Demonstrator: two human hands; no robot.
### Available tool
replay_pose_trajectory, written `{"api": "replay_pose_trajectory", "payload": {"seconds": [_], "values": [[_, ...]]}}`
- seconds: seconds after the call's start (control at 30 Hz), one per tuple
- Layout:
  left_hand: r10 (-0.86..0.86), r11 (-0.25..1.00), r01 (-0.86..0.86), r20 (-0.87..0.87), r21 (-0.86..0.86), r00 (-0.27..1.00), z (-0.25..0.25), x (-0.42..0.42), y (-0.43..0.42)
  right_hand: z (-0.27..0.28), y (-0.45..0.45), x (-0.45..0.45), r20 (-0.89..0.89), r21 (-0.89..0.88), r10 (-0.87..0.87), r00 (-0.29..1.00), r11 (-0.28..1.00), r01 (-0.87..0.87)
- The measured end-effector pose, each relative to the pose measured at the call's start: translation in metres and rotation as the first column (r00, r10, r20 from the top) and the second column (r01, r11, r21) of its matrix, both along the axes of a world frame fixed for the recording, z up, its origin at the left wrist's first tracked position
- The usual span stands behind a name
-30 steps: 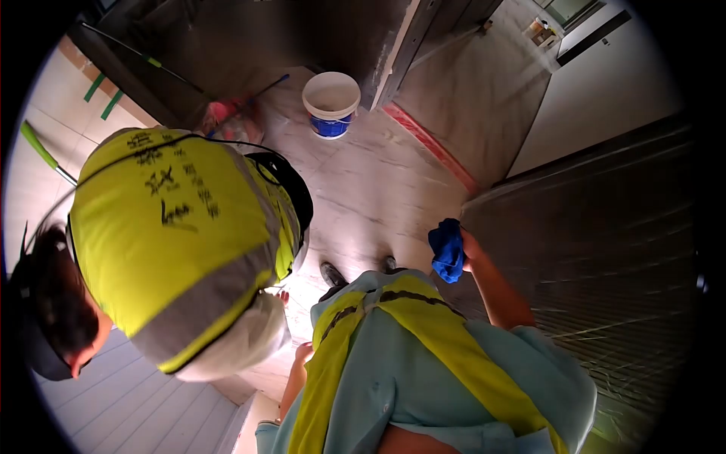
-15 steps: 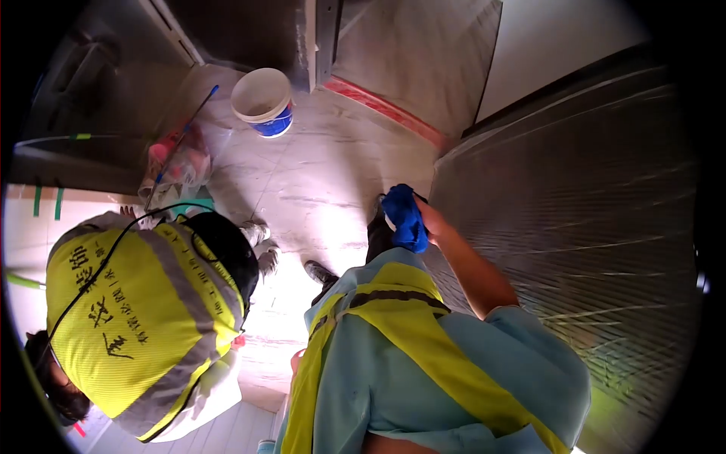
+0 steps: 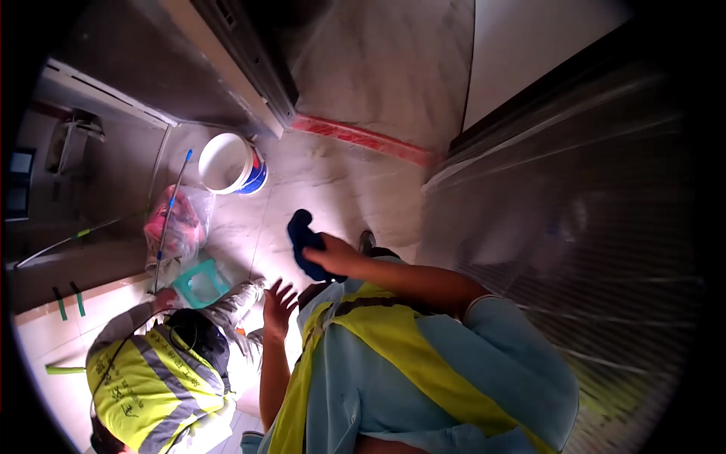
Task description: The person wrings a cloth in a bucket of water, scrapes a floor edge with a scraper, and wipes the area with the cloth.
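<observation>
Some dark writing (image 3: 121,390) runs across the crouching worker's yellow vest (image 3: 162,412), but it is too small for me to read. A white bucket (image 3: 221,160) has a blue label (image 3: 255,178). The right hand (image 3: 336,257) squeezes a dark blue cloth (image 3: 299,231), soft and bunched up, over the floor (image 3: 333,178). The left hand (image 3: 279,309) is close by, its fingers spread apart

And now the blue cloth (image 3: 302,240) is brought inward by the right hand (image 3: 337,255), while the left hand (image 3: 279,309) is lifted into fuller view, spread wide!
</observation>
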State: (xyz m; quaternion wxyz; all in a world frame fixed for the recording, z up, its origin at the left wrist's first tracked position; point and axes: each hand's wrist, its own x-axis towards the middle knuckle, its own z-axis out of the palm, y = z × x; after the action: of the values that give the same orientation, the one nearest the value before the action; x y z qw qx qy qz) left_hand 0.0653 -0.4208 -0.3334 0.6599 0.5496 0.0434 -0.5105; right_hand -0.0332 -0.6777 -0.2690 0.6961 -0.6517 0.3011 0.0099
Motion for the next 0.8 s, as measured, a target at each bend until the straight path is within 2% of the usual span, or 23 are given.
{"api": "replay_pose_trajectory", "payload": {"seconds": [0.03,0.1,0.17,0.2,0.23,0.27,0.3,0.33,0.37,0.43,0.47,0.5,0.53,0.57,0.6,0.63,0.67,0.73,0.8], "values": [[-0.013,0.990,0.007,-0.042,-0.141,0.999,0.037,0.000,-0.048,0.023,-0.014,0.005,0.000,0.000,0.164,0.986,0.986,-0.164],[-0.083,0.895,-0.003,-0.173,-0.446,0.981,0.069,0.011,-0.115,0.039,-0.032,0.019,0.146,-0.315,0.408,0.901,0.883,-0.348],[0.073,0.969,-0.108,-0.161,-0.220,0.984,0.080,0.033,-0.156,0.066,-0.050,0.034,0.164,-0.283,0.490,0.856,0.855,-0.435],[0.114,0.976,-0.134,-0.118,-0.171,0.986,0.076,0.050,-0.166,0.070,-0.063,0.045,0.111,-0.322,0.547,0.830,0.810,-0.490],[0.141,0.982,-0.149,-0.080,-0.119,0.987,0.070,0.072,-0.173,0.063,-0.073,0.052,0.239,-0.393,0.510,0.826,0.829,-0.398],[0.132,0.980,-0.146,-0.108,-0.133,0.985,0.077,0.091,-0.182,0.063,-0.090,0.060,0.311,-0.096,0.441,0.842,0.896,-0.434],[0.239,0.966,-0.244,-0.070,-0.083,0.969,0.078,0.105,-0.188,0.062,-0.107,0.067,0.368,0.210,0.349,0.862,0.872,-0.443],[0.261,0.962,-0.271,0.161,0.039,0.952,0.072,0.125,-0.184,0.073,-0.131,0.066,0.260,0.294,0.227,0.939,0.907,-0.301],[0.273,0.939,-0.330,0.367,0.099,0.889,0.057,0.141,-0.183,0.053,-0.148,0.064,0.250,0.525,0.029,0.968,0.836,-0.160],[0.064,0.893,-0.326,0.630,0.310,0.774,0.026,0.174,-0.173,0.003,-0.186,0.053,0.098,0.533,-0.171,0.980,0.841,0.093],[-0.291,0.781,-0.207,0.637,0.590,0.714,0.009,0.194,-0.166,-0.048,-0.205,0.038,0.052,0.453,-0.262,0.964,0.866,0.211],[-0.611,0.564,-0.134,0.521,0.815,0.596,-0.012,0.212,-0.155,-0.086,-0.224,0.017,-0.024,-0.232,-0.273,0.962,0.937,0.260],[-0.709,0.457,-0.051,0.399,0.888,0.582,-0.040,0.222,-0.135,-0.114,-0.245,-0.007,-0.177,-0.438,-0.329,0.928,0.871,0.225],[-0.794,0.340,0.033,0.268,0.940,0.545,-0.068,0.231,-0.116,-0.112,-0.261,-0.035,-0.310,-0.321,-0.407,0.859,0.896,0.308],[-0.737,0.375,0.215,0.149,0.902,0.659,-0.160,0.250,-0.035,-0.105,-0.278,-0.062,-0.464,-0.156,-0.416,0.782,0.907,0.391],[-0.673,0.401,0.372,-0.007,0.837,0.740,-0.199,0.261,0.001,-0.108,-0.288,-0.089,-0.526,0.011,-0.530,0.665,0.778,0.628],[-0.729,0.271,0.457,-0.130,0.847,0.672,-0.185,0.251,0.004,-0.111,-0.289,-0.111,-0.611,0.155,-0.593,0.524,0.560,0.814],[-0.700,0.231,0.541,-0.248,0.809,0.669,-0.155,0.244,-0.017,-0.084,-0.294,-0.128,-0.639,0.055,-0.673,0.372,0.443,0.895],[-0.670,0.236,0.604,-0.322,0.761,0.669,-0.128,0.252,-0.038,-0.073,-0.293,-0.132,-0.614,-0.065,-0.742,0.270,0.388,0.919]]}}
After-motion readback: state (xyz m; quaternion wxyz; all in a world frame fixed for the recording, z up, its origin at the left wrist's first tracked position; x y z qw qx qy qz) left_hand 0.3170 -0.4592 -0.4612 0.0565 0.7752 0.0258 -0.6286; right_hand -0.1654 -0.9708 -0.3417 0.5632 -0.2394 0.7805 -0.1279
